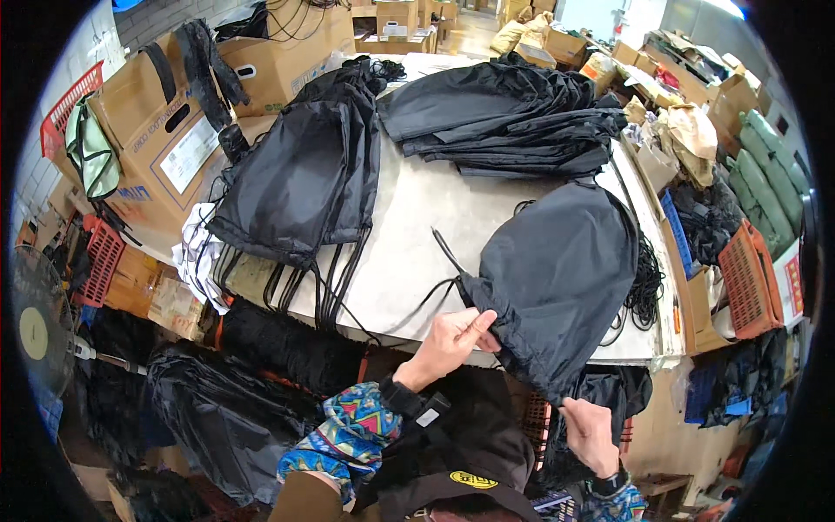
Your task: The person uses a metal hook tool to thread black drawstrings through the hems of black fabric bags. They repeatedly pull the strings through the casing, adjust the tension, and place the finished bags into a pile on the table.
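Note:
A black drawstring bag [561, 270] lies at the right front of the white table, its near end reaching past the edge toward me. My left hand [457, 341] pinches the bag's left corner between thumb and fingers. At its near right corner, my right hand [591, 432] grips the fabric with curled fingers. A loose black cord [445, 248] sticks up beside the bag's left side. To the left lies a stack of black drawstring bags [300, 170], cords hanging over the near edge. Farther back, a larger pile of black bags [504, 117] covers the table.
Cardboard boxes [143, 113] stand at the left, with a white cloth [200, 252] near the table's corner. More black fabric [230, 413] hangs below the table's front. At right are an orange-red crate [752, 278] and green bundles [765, 174]. A fan [39, 335] stands far left.

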The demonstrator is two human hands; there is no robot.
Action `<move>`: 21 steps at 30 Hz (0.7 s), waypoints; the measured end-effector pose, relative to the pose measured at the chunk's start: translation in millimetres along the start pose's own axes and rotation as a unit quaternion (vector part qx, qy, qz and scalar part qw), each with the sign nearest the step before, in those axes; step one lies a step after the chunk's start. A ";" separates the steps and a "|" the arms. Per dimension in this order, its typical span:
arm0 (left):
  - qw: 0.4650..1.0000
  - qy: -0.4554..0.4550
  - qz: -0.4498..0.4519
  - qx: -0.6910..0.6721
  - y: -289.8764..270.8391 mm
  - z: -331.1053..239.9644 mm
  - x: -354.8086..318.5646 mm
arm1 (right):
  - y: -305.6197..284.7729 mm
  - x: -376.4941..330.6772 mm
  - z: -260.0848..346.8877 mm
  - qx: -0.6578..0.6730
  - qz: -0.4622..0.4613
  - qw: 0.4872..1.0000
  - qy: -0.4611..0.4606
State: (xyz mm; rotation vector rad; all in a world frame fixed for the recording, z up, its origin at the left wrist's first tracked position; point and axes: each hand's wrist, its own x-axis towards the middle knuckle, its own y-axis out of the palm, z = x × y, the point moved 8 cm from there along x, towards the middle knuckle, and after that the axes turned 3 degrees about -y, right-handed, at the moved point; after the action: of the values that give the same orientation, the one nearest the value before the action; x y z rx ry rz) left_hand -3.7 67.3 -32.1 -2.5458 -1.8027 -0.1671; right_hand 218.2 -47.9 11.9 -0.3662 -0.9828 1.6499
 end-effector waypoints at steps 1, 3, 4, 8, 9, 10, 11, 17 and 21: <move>0.994 -0.031 -0.015 -0.101 0.9 6.9 -2.6 | 6.7 4.0 3.6 -0.035 0.029 0.999 0.022; 0.950 -0.080 -0.034 -0.300 13.1 11.8 -0.7 | 11.1 8.7 2.1 0.019 -0.043 0.998 0.035; 0.922 -0.121 -0.057 -0.362 22.6 18.4 0.3 | 19.2 8.7 -1.2 0.032 -0.053 0.998 0.032; 0.953 -0.165 0.022 -0.251 53.1 23.6 -10.1 | 32.3 29.1 7.2 0.031 -0.075 0.997 0.003; 0.950 -0.159 0.023 -0.267 53.7 14.9 -10.5 | 32.4 35.1 7.6 0.046 -0.080 0.996 0.007; 0.950 -0.156 0.034 -0.268 58.2 8.3 -14.0 | 33.6 40.5 11.4 0.062 -0.082 0.995 0.017; 0.974 -0.105 0.061 -0.189 59.3 8.1 -10.6 | 32.3 49.0 19.1 0.052 -0.086 0.995 0.014; 0.990 -0.019 -0.096 -0.106 28.6 -36.9 13.4 | -25.8 92.4 62.0 -0.071 -0.124 0.979 -0.144; 0.940 0.070 -0.078 0.325 19.5 -48.6 6.3 | -106.2 99.0 99.0 -0.011 -0.319 0.936 -0.147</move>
State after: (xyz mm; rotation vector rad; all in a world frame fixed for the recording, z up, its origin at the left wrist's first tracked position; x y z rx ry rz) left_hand 13.0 63.0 17.8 -1.8881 -1.6443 0.2093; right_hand 187.6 4.8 176.7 0.1886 -1.1862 1.1099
